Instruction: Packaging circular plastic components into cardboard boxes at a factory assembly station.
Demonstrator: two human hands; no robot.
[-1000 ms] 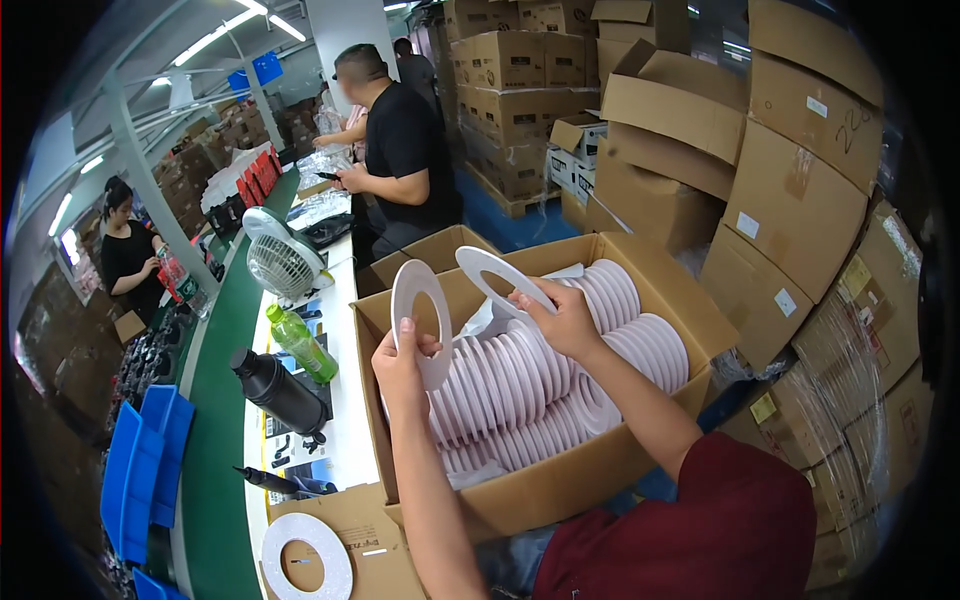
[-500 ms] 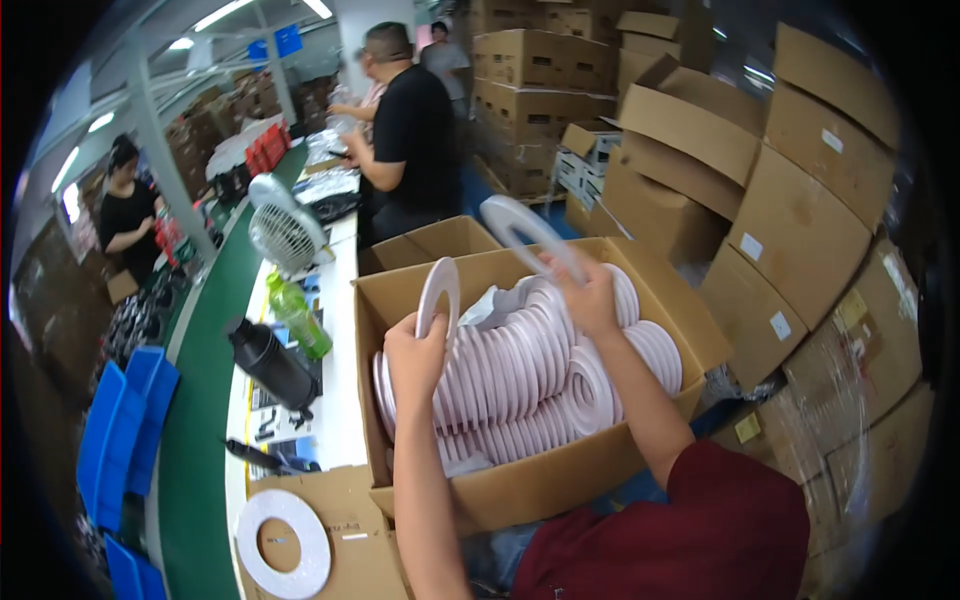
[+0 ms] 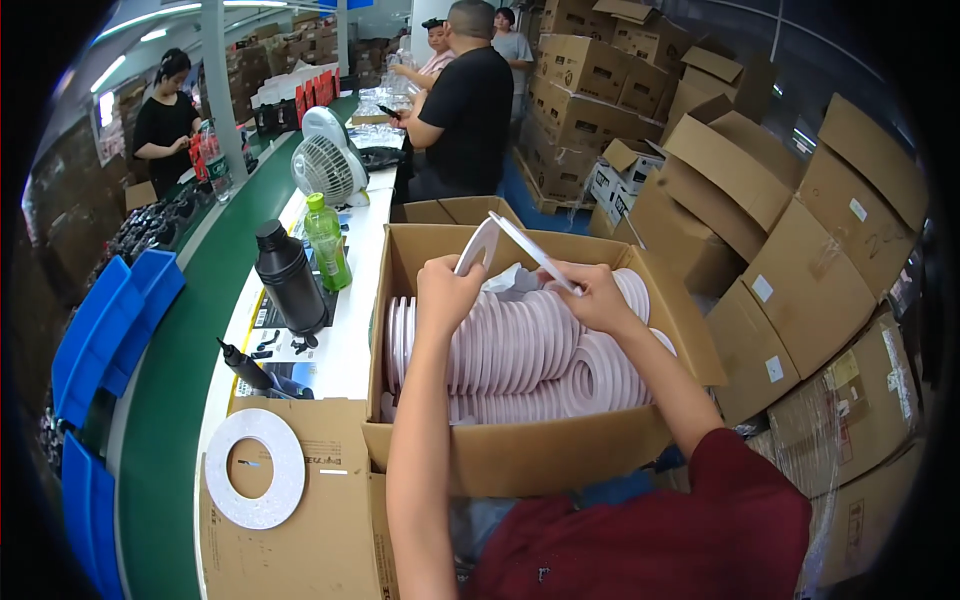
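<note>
- Centre of the frame, and here was the left hand (image 3: pixel 448 290), curled closed with the lower part of a thin, pale pinkish-white flat ring (image 3: pixel 470 248) in its grip, the ring standing up steeply.
- Just to its right, the right hand (image 3: pixel 597 297) had a second thin, pale white ring (image 3: pixel 527 246) pinched near its lower right end, fingers closed; that one leaned up and left, seen almost edge-on.
- The two upper edges came together above the open brown cardboard box (image 3: pixel 550 462); whether they touched, the view could not settle.
- Below them, what a load! Rows of pale pinkish-white stacked rings (image 3: pixel 500 345) stood on edge, packed close, with crumpled whitish wrapping (image 3: pixel 512 280) behind.
- Handling, as a judgement: each ring looked light and fairly stiff, smooth enough to slip, and thin enough that a hard bend might have creased or cracked it. The best hold seemed to be a pinch across the flat band, thumb on one face, fingers through the hole.
- Over at lower left, a loose speckled white ring (image 3: pixel 287 475) lay flat on a brown cardboard sheet (image 3: pixel 290 550), near a matte black bottle (image 3: pixel 286 277) and a translucent green bottle (image 3: pixel 328 250) higher up.
</note>
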